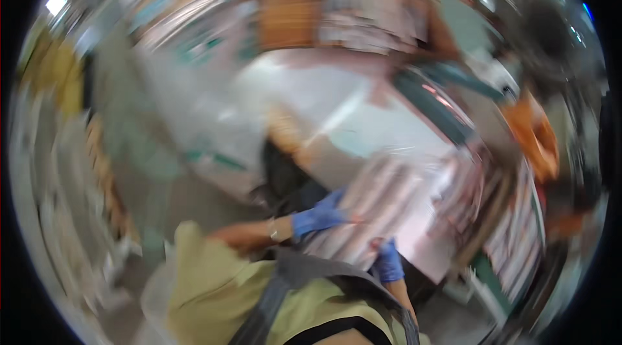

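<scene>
From where I sit, motion blur softens everything. At the far left I see a yellow shape [55,76], then grey-green floor [152,206]. Next comes a wide pale sheet [175,95] with green patches, its material unclear to me. The whitish work surface [372,126] spans the middle. On its near side lies a glossy, pinkish striped pile [382,199], between and just beyond my two hands. My left hand [321,214], in a blue glove, reaches to the pile's left part; my right hand [389,261], also blue-gloved, is at its near edge. I cannot tell whether the fingers of either are grasping or released. Farther right hangs an orange cloth or bag [532,138].

As for containers, an orange-brown box [289,23] stands far off, its contents unreadable; right of it, an open carton [440,29] holds pale stacked pieces [369,24]. Near right, a green-edged bin [490,278] holds striped pieces [515,241].
</scene>
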Demonstrator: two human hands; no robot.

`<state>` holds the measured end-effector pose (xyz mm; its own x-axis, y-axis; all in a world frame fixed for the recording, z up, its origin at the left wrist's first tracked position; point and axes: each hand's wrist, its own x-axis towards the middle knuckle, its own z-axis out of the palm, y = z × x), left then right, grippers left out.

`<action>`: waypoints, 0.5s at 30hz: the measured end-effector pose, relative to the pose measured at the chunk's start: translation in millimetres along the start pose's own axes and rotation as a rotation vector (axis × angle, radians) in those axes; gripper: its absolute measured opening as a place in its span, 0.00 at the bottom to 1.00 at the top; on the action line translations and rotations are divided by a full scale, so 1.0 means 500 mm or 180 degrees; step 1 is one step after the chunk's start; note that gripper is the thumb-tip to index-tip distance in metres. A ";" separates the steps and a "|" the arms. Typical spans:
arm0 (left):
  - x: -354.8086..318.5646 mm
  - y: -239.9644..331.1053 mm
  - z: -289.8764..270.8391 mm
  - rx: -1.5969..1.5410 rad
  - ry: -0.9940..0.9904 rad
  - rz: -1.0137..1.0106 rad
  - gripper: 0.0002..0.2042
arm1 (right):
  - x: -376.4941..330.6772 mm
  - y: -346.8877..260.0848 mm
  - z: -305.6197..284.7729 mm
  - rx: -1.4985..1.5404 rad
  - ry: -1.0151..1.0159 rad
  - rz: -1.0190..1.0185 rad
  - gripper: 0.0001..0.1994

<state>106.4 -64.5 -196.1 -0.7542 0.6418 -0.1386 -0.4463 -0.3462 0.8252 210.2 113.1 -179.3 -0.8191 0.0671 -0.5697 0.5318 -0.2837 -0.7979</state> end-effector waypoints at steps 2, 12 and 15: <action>-0.031 0.148 0.001 0.0999 0.0187 0.0426 0.42 | 0.050 -0.039 0.034 -0.0326 0.0082 -0.1276 0.29; -0.271 0.655 -0.420 0.6322 0.5398 0.0875 0.20 | 0.074 -0.440 0.695 -0.1126 -0.0870 -0.5090 0.20; -0.327 0.695 -0.523 0.4619 0.3607 -0.0860 0.21 | 0.113 -0.436 0.827 -0.1503 -0.0107 -0.6167 0.21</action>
<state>-51.1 -468.7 -30.0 -0.9358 -0.3438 -0.0787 -0.3455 0.8487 0.4004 -40.7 -216.9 43.9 -0.2692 -0.0977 0.9581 -0.9068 0.3607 -0.2180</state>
